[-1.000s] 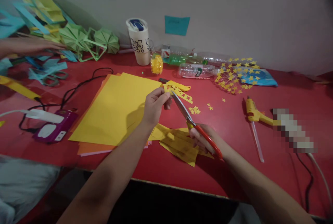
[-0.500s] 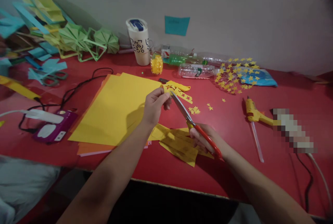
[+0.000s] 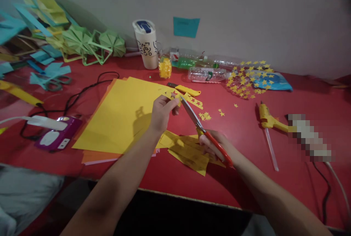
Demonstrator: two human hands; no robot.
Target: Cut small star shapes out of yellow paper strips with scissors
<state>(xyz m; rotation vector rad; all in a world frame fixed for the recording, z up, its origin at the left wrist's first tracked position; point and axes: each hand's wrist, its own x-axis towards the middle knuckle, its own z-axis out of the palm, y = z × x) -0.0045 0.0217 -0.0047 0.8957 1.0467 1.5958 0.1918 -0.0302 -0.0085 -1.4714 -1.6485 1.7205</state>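
White tumbler [image 3: 149, 60]: dark lettering [image 3: 145, 47], undeciphered. Bottle label [image 3: 209, 76]: unreadable. Yellow strip [image 3: 168, 93]: pinched by left hand [image 3: 161, 113], partly hidden. Red-handled scissors [image 3: 191, 113]: gripped in right hand [image 3: 222, 141].

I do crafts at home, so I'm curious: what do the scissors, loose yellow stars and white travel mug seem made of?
Scissors: metal blades, by their grey sheen; smooth red handles, likely plastic.
Loose yellow stars: probably matte paper or card, being flat and thin.
White travel mug: smooth, faintly shiny; perhaps plastic or coated metal.
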